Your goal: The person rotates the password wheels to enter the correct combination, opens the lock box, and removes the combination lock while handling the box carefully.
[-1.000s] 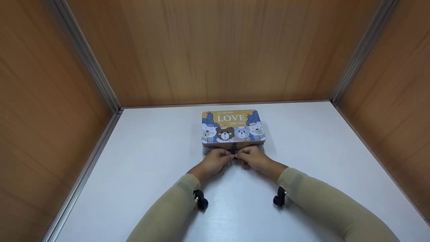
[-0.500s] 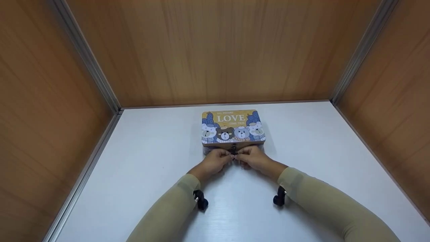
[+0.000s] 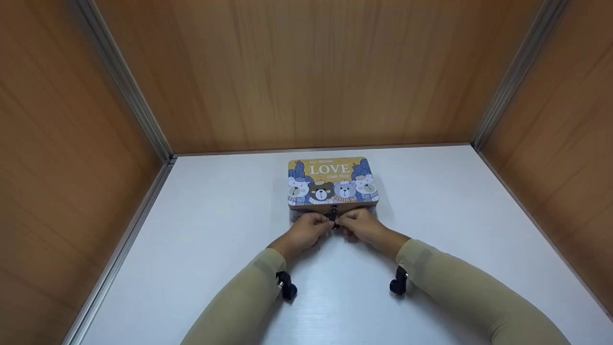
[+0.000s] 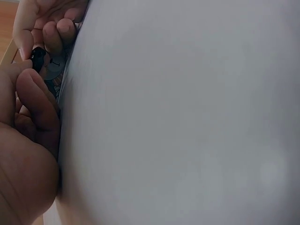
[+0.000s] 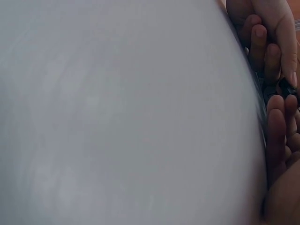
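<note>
**Both hands at the clasp, dead centre**

Where the flat rectangular tin box printed with cartoon bears and "LOVE" [image 3: 332, 184] lies with its long axis running left to right across the white tabletop [image 3: 201, 239], the small dark metal clasp [image 3: 334, 216] on its near wall sits midway between my hands. My left hand [image 3: 306, 230] and right hand [image 3: 365, 226] are equally near, each grip curled and pinching that clasp. The lid looks smooth and glossy; wood-grain walls [image 3: 311, 72] surround it.

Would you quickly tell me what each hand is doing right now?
Left hand: pinching the small dark clasp on the tin box.
Right hand: pinching the same clasp.
</note>
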The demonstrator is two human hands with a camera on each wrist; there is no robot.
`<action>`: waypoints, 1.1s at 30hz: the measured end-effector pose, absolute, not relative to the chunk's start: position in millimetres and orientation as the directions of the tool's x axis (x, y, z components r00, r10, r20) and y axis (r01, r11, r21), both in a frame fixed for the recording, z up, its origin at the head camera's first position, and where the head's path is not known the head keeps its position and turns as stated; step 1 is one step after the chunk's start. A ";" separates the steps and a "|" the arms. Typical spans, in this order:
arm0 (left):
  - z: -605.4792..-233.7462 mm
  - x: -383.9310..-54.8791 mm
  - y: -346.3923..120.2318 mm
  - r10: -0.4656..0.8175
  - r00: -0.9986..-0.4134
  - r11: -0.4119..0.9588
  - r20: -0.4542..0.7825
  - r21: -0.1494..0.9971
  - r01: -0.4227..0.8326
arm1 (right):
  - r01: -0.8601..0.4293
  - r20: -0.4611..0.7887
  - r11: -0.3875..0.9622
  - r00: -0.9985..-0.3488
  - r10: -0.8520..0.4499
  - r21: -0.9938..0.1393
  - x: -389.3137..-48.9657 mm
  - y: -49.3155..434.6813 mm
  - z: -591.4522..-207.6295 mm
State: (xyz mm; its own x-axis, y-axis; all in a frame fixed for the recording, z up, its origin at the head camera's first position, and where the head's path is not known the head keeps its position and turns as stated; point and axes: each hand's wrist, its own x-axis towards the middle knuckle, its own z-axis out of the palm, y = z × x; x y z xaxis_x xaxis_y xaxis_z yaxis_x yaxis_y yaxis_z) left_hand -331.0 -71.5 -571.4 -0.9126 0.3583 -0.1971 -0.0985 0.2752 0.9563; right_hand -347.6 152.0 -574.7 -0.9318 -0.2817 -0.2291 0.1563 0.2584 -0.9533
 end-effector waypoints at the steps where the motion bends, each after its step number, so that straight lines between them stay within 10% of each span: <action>1: -571.3 -331.0 -71.5 0.359 -0.913 0.278 -0.195 0.956 -0.095 | 0.162 -0.233 0.255 -0.931 -0.280 -0.953 -347.9 152.1 -574.8; 33: -572.5 -332.9 -72.4 0.362 -0.913 0.300 -0.190 0.951 -0.078 | 0.136 -0.223 0.295 -0.933 -0.282 -0.946 -347.4 152.5 -573.1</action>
